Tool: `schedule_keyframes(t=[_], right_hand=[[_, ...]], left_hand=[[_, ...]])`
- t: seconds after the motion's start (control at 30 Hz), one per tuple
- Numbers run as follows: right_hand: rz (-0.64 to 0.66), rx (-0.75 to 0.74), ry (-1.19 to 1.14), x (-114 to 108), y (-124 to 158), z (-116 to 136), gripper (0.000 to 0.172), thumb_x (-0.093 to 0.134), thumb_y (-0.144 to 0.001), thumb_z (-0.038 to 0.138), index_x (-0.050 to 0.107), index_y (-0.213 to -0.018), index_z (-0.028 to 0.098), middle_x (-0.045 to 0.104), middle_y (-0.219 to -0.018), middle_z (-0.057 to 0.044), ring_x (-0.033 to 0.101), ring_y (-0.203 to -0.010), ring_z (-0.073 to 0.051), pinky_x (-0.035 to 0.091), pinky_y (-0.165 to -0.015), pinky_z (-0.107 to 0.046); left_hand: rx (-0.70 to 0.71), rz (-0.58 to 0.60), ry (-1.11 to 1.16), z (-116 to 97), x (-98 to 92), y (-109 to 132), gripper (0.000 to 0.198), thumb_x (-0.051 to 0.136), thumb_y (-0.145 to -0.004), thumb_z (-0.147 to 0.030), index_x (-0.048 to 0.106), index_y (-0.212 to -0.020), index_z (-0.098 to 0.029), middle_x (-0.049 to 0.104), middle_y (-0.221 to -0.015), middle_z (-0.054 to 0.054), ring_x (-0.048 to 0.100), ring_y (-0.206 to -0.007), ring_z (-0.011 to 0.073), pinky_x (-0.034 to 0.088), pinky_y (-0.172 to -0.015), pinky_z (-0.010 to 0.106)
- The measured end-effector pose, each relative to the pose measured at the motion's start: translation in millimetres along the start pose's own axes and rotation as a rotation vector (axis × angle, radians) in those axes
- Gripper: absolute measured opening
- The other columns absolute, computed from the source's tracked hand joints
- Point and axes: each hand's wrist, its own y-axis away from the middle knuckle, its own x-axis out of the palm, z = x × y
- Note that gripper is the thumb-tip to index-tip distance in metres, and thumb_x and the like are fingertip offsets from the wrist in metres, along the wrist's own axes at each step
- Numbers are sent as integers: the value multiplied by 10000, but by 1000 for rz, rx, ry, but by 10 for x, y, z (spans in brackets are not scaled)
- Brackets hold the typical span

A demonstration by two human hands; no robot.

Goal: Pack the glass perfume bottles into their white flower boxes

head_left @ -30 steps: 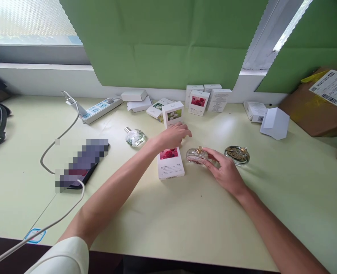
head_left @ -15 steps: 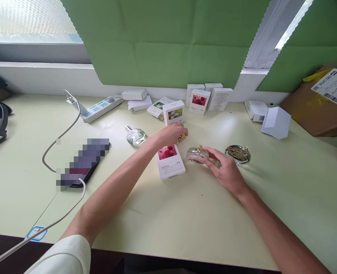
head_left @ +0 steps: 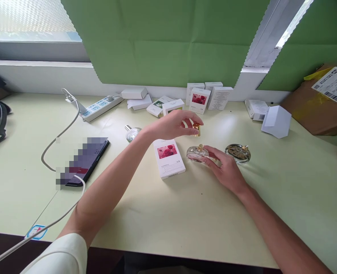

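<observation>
The left hand (head_left: 175, 123), grip pinching a gold cap (head_left: 197, 131) its fingers partly cover, obscures a white carton (head_left: 172, 104); the right hand (head_left: 225, 167) holds the perfume bottle (head_left: 195, 154) on the surface (head_left: 214, 228), hiding its right edge

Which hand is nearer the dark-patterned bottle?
Right. The right hand is just left of the dark-patterned bottle, holding the clear bottle; the left hand is farther left, pinching a small gold piece.

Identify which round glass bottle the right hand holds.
The pink-tinted, clear round glass bottle in the middle; only this one is gripped by the right hand.
</observation>
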Motion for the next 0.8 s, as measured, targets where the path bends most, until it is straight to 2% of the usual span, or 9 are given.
schedule_keyframes(t=[0.1, 0.2, 0.33, 0.53, 0.8], right_hand=[[3, 18, 20, -10, 1, 16, 371, 541, -941, 426, 604, -1265, 256, 670, -1271, -64, 652, -1127, -250, 518, -932, -386], [5, 31, 24, -16, -5, 34, 362, 537, -941, 434, 610, -1257, 273, 672, -1269, -55, 654, -1124, -248, 517, -925, -380], [18, 23, 20, -18, -14, 38, 377, 529, -942, 433, 593, -1277, 273, 674, -1261, -54, 642, -1140, -251, 500, -945, -393], [33, 21, -1, -18, -9, 34, 376, 524, -946, 423, 578, -1289, 278, 679, -1245, -48, 638, -1142, -252, 485, -948, -394], [33, 6, -14, -15, -11, 21, 354, 529, -948, 411, 585, -1266, 266, 691, -1222, -49, 634, -1147, -252, 483, -928, -378]], left_hand=[[47, -15, 74, -163, -36, 46, 307, 577, -902, -345, 632, -1158, -185, 687, -1074, 62, 618, -955, 145, 462, -739, 271], [56, 9, 104, -237, -29, 60, 281, 625, -871, -343, 663, -1105, -191, 675, -1090, 60, 623, -929, 142, 473, -741, 272], [76, 69, 101, -236, -8, 51, 268, 685, -825, -345, 697, -1049, -199, 658, -1088, 57, 619, -873, 133, 479, -729, 265], [89, 123, 42, -238, 14, 47, 239, 681, -831, -301, 712, -1049, -209, 654, -1050, 46, 607, -824, 124, 465, -686, 246], [115, 166, -30, -183, 147, -9, 221, 686, -831, -313, 723, -1010, -189, 646, -988, 63, 609, -829, 146, 434, -663, 249]])
